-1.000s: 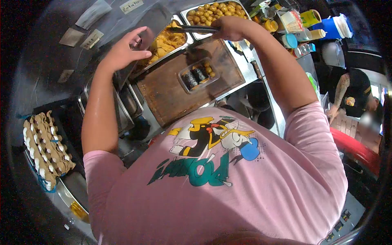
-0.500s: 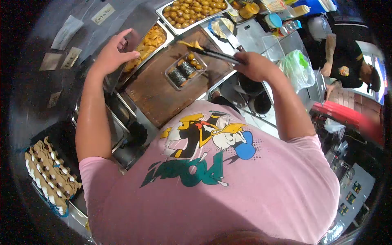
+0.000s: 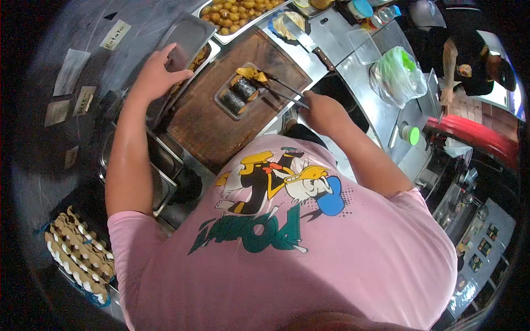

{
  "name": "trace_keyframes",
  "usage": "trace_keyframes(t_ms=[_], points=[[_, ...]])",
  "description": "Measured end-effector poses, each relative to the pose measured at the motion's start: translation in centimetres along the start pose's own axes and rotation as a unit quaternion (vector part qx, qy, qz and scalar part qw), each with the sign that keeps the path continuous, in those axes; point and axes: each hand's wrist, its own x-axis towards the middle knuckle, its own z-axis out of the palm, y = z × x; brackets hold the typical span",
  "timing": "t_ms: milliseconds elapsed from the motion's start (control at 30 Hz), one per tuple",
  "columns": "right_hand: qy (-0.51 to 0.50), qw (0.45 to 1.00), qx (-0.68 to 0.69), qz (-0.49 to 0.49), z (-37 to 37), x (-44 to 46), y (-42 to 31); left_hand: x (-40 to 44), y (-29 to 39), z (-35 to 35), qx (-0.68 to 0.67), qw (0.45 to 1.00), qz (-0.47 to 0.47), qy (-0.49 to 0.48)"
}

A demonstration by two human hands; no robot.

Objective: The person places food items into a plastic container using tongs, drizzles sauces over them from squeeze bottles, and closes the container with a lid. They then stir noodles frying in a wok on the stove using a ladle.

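Observation:
My right hand is closed around a pair of black tongs. The tong tips reach yellow fried pieces at the far end of a clear plastic tray. Two dark seaweed-wrapped rolls lie side by side in that tray, which sits on a brown cutting board. Thumb and fingers spread apart, my left hand is against a tilted metal lid. Under the lid, a metal pan of yellow food is partly covered.
Small potatoes fill a metal pan at the back. A knife lies right of the board, near a plastic bag. Egg trays stand at lower left. Another person is at the right.
The tongs have brought yellow fried pieces down into the clear tray, over the end where the small potatoes showed. The lid by my left hand covers more of the pan. The view has shifted.

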Motion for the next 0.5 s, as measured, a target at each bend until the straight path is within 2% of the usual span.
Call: trace_keyframes(t_ms=[100, 167, 300, 367, 500], points=[[0.026, 0.999, 0.032, 0.005, -0.4, -1.0, -0.1, 0.1, -0.2, 0.2, 0.006, 1.000, 0.000, 0.005], [-0.022, 0.999, 0.030, 0.018, -1.2, -1.5, -0.4, 0.3, 0.0, 0.1, 0.002, 1.000, -0.001, 0.005], [-0.030, 0.998, 0.048, 0.037, -0.5, -1.7, -0.1, 0.3, 0.2, 0.1, 0.007, 1.000, -0.022, -0.014], [0.001, 0.997, 0.073, -0.002, 1.8, -1.1, 1.4, 0.4, 0.1, 0.3, -0.003, 1.000, -0.018, -0.011], [-0.007, 0.996, 0.090, 0.016, -0.5, -2.5, 0.6, 0.4, -0.2, 0.4, -0.002, 1.000, -0.020, -0.003]])
